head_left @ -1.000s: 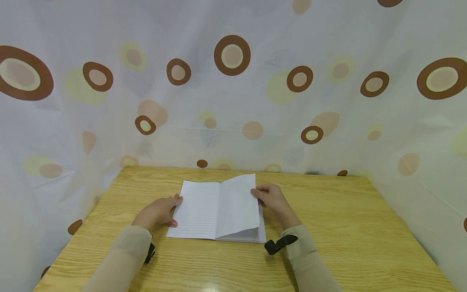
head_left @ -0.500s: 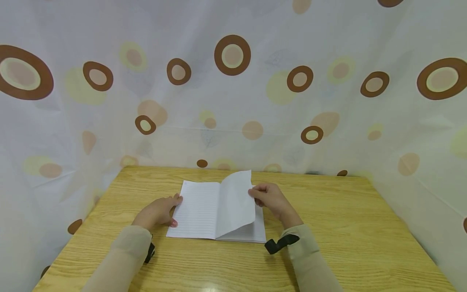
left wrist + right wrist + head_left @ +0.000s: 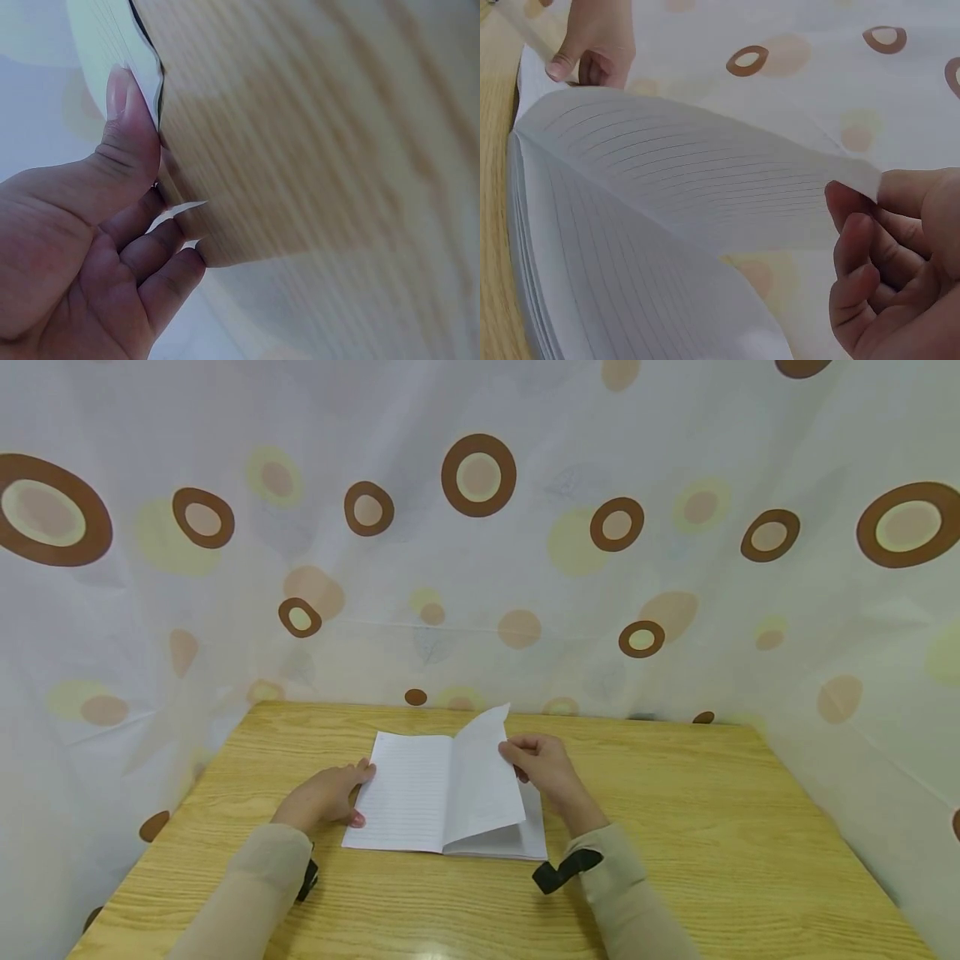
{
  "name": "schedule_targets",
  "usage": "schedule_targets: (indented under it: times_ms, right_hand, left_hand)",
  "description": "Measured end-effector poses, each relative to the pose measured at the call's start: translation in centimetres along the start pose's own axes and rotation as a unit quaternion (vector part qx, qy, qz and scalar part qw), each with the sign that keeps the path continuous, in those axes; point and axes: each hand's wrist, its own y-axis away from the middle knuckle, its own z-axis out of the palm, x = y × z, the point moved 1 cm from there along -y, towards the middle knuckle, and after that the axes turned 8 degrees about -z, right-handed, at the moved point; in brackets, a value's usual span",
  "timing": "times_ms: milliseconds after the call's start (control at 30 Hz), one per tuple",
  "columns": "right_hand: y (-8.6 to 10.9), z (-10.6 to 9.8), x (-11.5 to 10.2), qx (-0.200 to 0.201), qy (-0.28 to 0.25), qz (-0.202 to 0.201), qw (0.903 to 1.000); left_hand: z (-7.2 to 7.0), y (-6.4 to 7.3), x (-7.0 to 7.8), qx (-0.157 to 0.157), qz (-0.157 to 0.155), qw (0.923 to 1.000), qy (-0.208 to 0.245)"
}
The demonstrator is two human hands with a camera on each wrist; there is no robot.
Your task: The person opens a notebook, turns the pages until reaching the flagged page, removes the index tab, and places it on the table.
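Observation:
An open notebook (image 3: 408,793) with white lined pages lies on the table. My left hand (image 3: 322,797) holds its left edge; in the left wrist view the thumb (image 3: 124,112) lies on the page margin and the other fingers bend beside the edge. Between thumb and curled fingers, my right hand (image 3: 551,768) pinches the outer edge of a single page (image 3: 483,777). That page is lifted and bowed above the right half of the notebook. From the right wrist view, its lined underside and the lined sheet (image 3: 622,262) below it both show.
The wooden table (image 3: 712,827) extends around the notebook on every side. A white curtain (image 3: 525,568) patterned with brown and yellow rounds hangs behind it and along both sides. Each wrist wears a black strap (image 3: 566,871) near a beige sleeve (image 3: 630,893).
My right hand has moved left, and the pinched page has risen and bent further toward the notebook's middle. The left hand stays where it was on the left edge.

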Motion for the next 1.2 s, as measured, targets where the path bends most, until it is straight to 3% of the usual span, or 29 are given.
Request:
schedule_targets:
  times_ms: [300,1200]
  right_hand:
    - [0.4,2.0,-0.2,0.016,-0.006,-0.015,0.9997]
    - [1.6,6.0,-0.1,-0.044,0.044,-0.025,0.9977]
  left_hand:
    - [-0.2,0.1,0.1,-0.001,0.004,1.0,-0.001]
    - [-0.6,-0.1,-0.6,-0.028,0.03,0.9986,0.033]
